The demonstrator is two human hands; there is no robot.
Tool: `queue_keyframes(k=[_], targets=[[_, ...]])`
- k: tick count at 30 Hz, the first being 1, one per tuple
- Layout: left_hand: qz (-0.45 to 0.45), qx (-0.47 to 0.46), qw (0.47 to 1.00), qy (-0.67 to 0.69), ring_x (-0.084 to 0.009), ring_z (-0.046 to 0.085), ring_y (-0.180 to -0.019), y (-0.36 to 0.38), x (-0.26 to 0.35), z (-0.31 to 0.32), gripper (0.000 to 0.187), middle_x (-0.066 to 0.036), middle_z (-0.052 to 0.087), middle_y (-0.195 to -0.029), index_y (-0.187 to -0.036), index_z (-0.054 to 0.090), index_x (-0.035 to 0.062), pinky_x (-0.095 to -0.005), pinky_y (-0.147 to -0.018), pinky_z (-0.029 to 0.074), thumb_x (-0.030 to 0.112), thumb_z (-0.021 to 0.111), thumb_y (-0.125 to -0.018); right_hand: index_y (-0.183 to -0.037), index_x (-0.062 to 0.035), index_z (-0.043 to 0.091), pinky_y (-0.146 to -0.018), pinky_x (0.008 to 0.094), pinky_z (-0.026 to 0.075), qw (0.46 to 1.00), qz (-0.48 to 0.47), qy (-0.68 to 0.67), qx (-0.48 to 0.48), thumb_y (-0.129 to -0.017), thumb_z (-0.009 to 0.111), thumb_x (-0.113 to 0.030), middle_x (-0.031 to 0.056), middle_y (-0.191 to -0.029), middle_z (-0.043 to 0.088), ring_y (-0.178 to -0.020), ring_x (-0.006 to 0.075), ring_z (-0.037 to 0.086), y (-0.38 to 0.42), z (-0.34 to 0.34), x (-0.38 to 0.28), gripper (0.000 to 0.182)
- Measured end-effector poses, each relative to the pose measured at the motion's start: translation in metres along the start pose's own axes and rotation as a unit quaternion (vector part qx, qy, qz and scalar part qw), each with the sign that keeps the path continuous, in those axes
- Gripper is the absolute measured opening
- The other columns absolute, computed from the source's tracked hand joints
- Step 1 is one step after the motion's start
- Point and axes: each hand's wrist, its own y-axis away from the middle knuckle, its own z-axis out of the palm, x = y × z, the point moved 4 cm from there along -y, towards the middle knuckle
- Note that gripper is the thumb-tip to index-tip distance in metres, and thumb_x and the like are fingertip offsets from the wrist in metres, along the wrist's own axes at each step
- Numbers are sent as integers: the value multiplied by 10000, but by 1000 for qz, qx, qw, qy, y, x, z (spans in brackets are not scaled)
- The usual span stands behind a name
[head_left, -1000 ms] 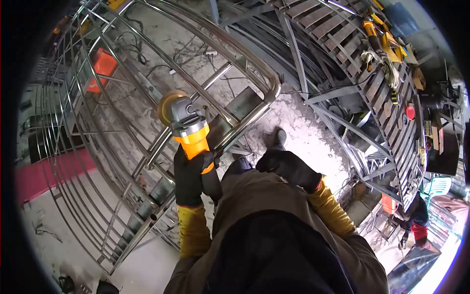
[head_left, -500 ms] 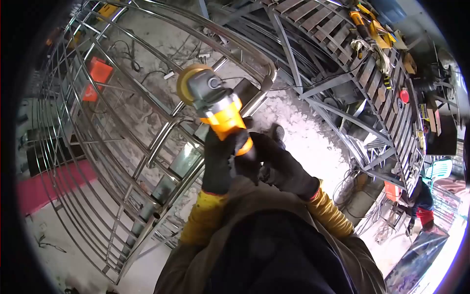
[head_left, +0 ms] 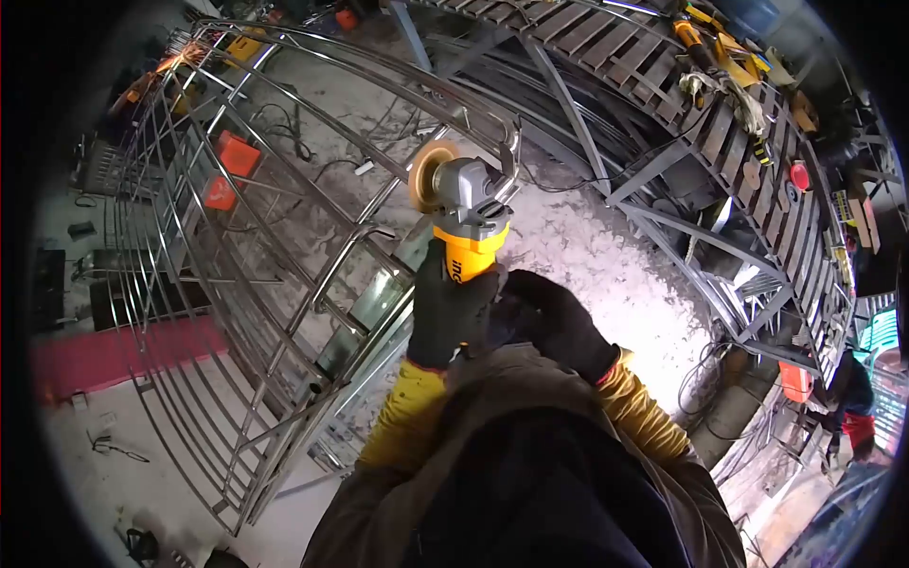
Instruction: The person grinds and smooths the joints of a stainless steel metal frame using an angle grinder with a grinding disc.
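Observation:
A yellow and grey angle grinder (head_left: 466, 213) with a tan disc (head_left: 433, 177) is held in front of my body, its head pointing away from me. My left hand (head_left: 450, 308), in a dark glove, is wrapped round the yellow body. My right hand (head_left: 559, 325), also gloved, is closed at the rear end of the tool, where its fingertips are partly hidden. The disc is beside a frame of bent shiny metal tubes (head_left: 352, 265), and I cannot tell whether they touch.
A slatted rack (head_left: 653, 90) carries tools at the upper right, with long metal bars beneath. An orange object (head_left: 233, 170) lies behind the tubes. Sparks (head_left: 180, 59) fly at the upper left. Another person's red sleeve (head_left: 859, 431) shows at the far right. Cables trail on the floor.
The grinder has shifted right and its head has turned more upright, with both hands still at it. The surroundings have shifted in view. Sparks now show at the upper left.

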Motion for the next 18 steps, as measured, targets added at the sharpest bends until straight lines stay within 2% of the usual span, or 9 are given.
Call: queue_keyframes(k=[1,2,3,6,8,11,14,16,18], targets=[[23,29,992,-121,-283,718,-772,-3,8,-7,439,-117,720,-877,-1109,623,34,-390,-703,558,241,858,-800,-1430,19,559,-975,349,537,998,28,39,39,-1071,638,-220,116,-1286,680,-1175,192,651,-4,-7,-12,439],[46,56,968,-240,-328,728,-783,-5,17,-14,441,-143,726,-880,-1087,629,40,-412,-703,561,255,868,-786,-1415,26,575,-1012,352,522,994,-33,-64,80,-1082,616,-267,133,-1367,662,-1233,218,641,-3,-12,-9,446],[55,67,941,-328,-382,725,-811,-8,17,-22,463,-179,724,-886,-1066,649,56,-444,-702,564,300,892,-756,-1428,22,569,-1029,358,516,991,-54,-109,61,-1089,594,-297,128,-1373,661,-1238,218,640,-16,-22,-2,466],[111,71,882,-452,-395,713,-812,-13,19,-30,472,-174,714,-877,-1035,661,68,-460,-699,564,341,904,-736,-1508,0,486,-1086,384,485,967,-113,-228,18,-1125,451,-472,147,-1440,610,-1314,236,597,-63,-35,5,610],[109,65,872,-472,-391,705,-814,-13,14,-32,463,-166,705,-877,-1015,662,73,-472,-693,560,351,901,-732,-1526,-13,480,-1091,399,483,958,-115,-263,12,-1126,449,-473,133,-1456,590,-1301,215,586,-86,-27,11,610],[142,41,861,-487,-380,697,-807,-17,8,-26,387,-155,695,-882,-987,666,77,-483,-691,553,299,871,-745,-1530,-35,500,-981,318,482,970,-66,-209,107,-1134,434,-498,62,-1223,604,-1036,145,563,-114,-21,28,613],[138,48,872,-468,-378,698,-820,-20,4,-21,375,-152,698,-884,-984,666,76,-481,-702,556,286,863,-745,-1494,-19,555,-965,309,496,974,-41,-186,126,-1122,521,-448,2,-1231,653,-1082,111,573,-129,-25,44,569],[139,46,878,-455,-378,700,-829,-26,2,-22,360,-157,692,-873,-991,667,75,-483,-712,561,280,848,-757,-1498,-24,553,-905,296,485,982,-36,-146,117,-1125,505,-458,-15,-1172,643,-1021,97,548,-134,-31,48,575],[154,26,873,-462,-379,693,-787,-29,-3,-23,404,-152,681,-862,-997,653,78,-468,-676,547,313,876,-756,-1491,-32,561,-836,280,473,974,-130,-105,152,-1128,493,-459,-29,-1138,635,-951,80,534,-133,-33,50,565]])
